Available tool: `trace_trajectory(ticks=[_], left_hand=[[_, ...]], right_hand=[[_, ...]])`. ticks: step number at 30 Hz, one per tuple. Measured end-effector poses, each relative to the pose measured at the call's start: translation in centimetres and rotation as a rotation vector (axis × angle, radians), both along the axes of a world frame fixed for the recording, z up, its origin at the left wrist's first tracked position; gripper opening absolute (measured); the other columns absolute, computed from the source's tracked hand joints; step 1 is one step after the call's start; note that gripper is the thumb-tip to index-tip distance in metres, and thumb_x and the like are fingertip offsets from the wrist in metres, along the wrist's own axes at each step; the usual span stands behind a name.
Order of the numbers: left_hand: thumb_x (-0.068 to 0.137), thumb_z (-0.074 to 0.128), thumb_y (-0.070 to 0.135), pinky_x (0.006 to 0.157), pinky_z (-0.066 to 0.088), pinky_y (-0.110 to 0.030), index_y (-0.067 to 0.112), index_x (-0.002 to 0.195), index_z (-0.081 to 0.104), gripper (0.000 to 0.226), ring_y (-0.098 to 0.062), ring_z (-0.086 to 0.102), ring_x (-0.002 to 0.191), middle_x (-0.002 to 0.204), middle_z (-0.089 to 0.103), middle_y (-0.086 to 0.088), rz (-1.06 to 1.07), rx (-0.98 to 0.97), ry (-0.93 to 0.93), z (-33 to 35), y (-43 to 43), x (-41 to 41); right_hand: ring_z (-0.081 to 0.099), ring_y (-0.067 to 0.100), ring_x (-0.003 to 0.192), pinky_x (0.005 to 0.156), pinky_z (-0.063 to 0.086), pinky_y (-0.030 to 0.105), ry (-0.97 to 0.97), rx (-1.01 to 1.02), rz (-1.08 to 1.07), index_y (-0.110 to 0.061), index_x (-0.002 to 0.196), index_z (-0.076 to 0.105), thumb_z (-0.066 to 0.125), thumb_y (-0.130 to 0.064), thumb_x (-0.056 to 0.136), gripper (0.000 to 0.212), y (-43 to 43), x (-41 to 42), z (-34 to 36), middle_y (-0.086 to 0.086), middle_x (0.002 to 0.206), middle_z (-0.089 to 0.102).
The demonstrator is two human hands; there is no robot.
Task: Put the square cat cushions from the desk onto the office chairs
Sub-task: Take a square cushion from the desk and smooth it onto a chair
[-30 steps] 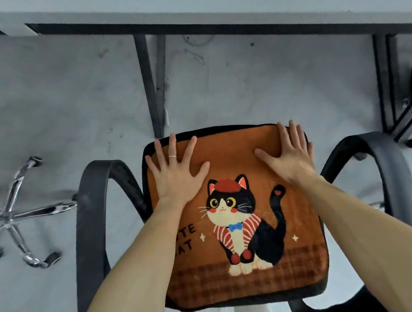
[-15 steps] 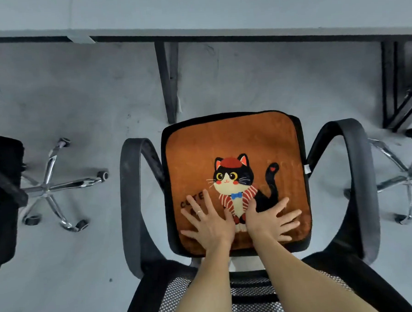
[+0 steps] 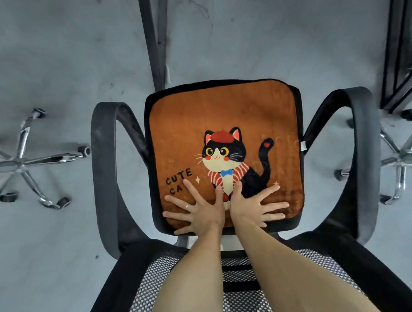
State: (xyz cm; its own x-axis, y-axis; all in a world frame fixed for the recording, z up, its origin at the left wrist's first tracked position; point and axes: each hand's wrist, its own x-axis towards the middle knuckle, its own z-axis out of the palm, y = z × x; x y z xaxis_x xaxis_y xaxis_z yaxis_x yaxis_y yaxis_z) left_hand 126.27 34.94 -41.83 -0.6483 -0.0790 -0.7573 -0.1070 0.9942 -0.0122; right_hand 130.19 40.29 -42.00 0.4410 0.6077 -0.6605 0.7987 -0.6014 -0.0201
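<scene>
One cat cushion (image 3: 222,121) set on one office chair (image 3: 133,238); both hands flat on it.

I read the orange cushion as lying square on the seat between the two armrests (image 3: 105,161), cat print upward, its near edge toward the mesh backrest (image 3: 159,284). The left hand (image 3: 198,212) and right hand (image 3: 252,209) lie side by side on that near edge, thumbs close together. The fingers (image 3: 266,192) are straight and fanned wide, pressing the fabric and gripping nothing. I judge this placement complete apart from lifting the hands away. A chrome chair base (image 3: 21,163) at the left and a second chair base (image 3: 403,156) at the right suggest further chairs. Their seats are out of frame and the desktop is not visible, so I cannot tell how many cushions remain.
</scene>
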Motion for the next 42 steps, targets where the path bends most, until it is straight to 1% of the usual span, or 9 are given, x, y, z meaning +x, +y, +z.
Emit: trace_trajectory(ticks=[4,7,12,15,19,25,31,35,42], left_hand=[[0.071,0.014,0.095,0.107,0.01,-0.078,0.042,0.134,-0.048,0.103,-0.057,-0.032,0.136,0.143,-0.054,-0.019,-0.1,-0.091,-0.073,1.3,0.4,-0.9],[0.079,0.025,0.088,0.113,0.024,-0.065,0.029,0.139,-0.046,0.11,-0.064,-0.004,0.14,0.15,-0.035,-0.033,-0.311,-0.212,-0.131,2.9,0.5,-2.7],[0.094,0.044,0.055,0.105,0.041,-0.05,0.022,0.158,-0.007,0.088,-0.042,0.039,0.135,0.156,0.017,-0.031,-0.709,-0.213,-0.117,6.6,-0.3,-6.6],[0.094,0.049,0.041,0.107,0.039,-0.047,0.025,0.155,0.015,0.071,-0.034,0.032,0.14,0.159,0.02,-0.014,-0.793,-0.019,0.082,7.3,-1.3,-8.8],[0.098,0.049,0.039,0.108,0.04,-0.043,0.028,0.157,0.006,0.074,-0.037,0.03,0.142,0.163,0.005,-0.021,-0.824,0.007,0.171,6.9,-1.6,-11.2],[0.097,0.056,0.027,0.091,0.049,-0.039,0.036,0.158,-0.001,0.084,-0.032,0.05,0.121,0.152,0.025,-0.023,-0.76,-0.034,0.108,5.3,-1.9,-12.3],[0.089,0.065,0.003,0.08,0.056,-0.035,0.03,0.157,0.022,0.085,-0.022,0.055,0.101,0.133,0.033,-0.009,-0.568,0.177,0.159,4.7,-2.2,-13.8],[0.086,0.063,-0.007,0.08,0.057,-0.036,0.025,0.153,0.036,0.079,-0.021,0.055,0.101,0.128,0.038,-0.006,-0.515,0.289,0.22,4.8,-1.5,-14.6],[0.09,0.062,0.001,0.08,0.056,-0.038,0.026,0.155,0.031,0.076,-0.024,0.05,0.115,0.144,0.032,-0.01,-0.552,0.247,0.235,3.6,-0.7,-14.9]], right_hand=[[-0.013,0.053,0.147,0.115,0.015,0.066,-0.053,-0.167,0.077,-0.023,0.156,-0.022,0.046,-0.075,0.087,0.11,1.7,-0.3,2.2,0.026,0.16,-0.026],[0.015,0.057,0.144,0.115,0.024,0.061,-0.08,-0.407,0.275,-0.009,0.155,-0.022,0.049,-0.067,0.09,0.112,4.8,1.0,4.4,0.036,0.159,-0.008],[0.053,0.038,0.122,0.095,0.049,0.046,0.007,-0.337,0.64,-0.008,0.144,0.04,0.044,-0.05,0.091,0.068,8.8,5.2,7.6,0.016,0.14,0.051],[0.046,0.038,0.129,0.098,0.047,0.048,0.085,-0.174,0.58,-0.01,0.148,0.035,0.045,-0.044,0.094,0.065,10.0,6.9,8.4,0.013,0.151,0.036],[0.036,0.039,0.138,0.106,0.042,0.055,0.13,-0.1,0.433,-0.017,0.158,0.014,0.05,-0.038,0.093,0.078,10.9,7.8,7.6,0.01,0.161,0.024],[0.019,0.037,0.146,0.111,0.035,0.054,0.146,-0.118,0.476,-0.035,0.16,0.001,0.049,-0.027,0.095,0.081,10.4,7.0,6.0,0.01,0.165,0.011],[0.035,0.037,0.13,0.105,0.041,0.051,-0.037,-0.053,0.553,-0.016,0.154,0.024,0.057,-0.04,0.093,0.073,10.2,7.3,5.9,0.015,0.144,0.034],[0.047,0.039,0.12,0.097,0.047,0.05,-0.077,-0.07,0.439,-0.005,0.13,0.05,0.055,-0.024,0.093,0.043,10.3,7.8,5.8,0.019,0.131,0.048],[0.053,0.044,0.116,0.09,0.051,0.055,-0.012,-0.041,0.309,-0.004,0.132,0.042,0.048,-0.016,0.09,0.044,10.2,8.0,5.5,0.021,0.132,0.05]])
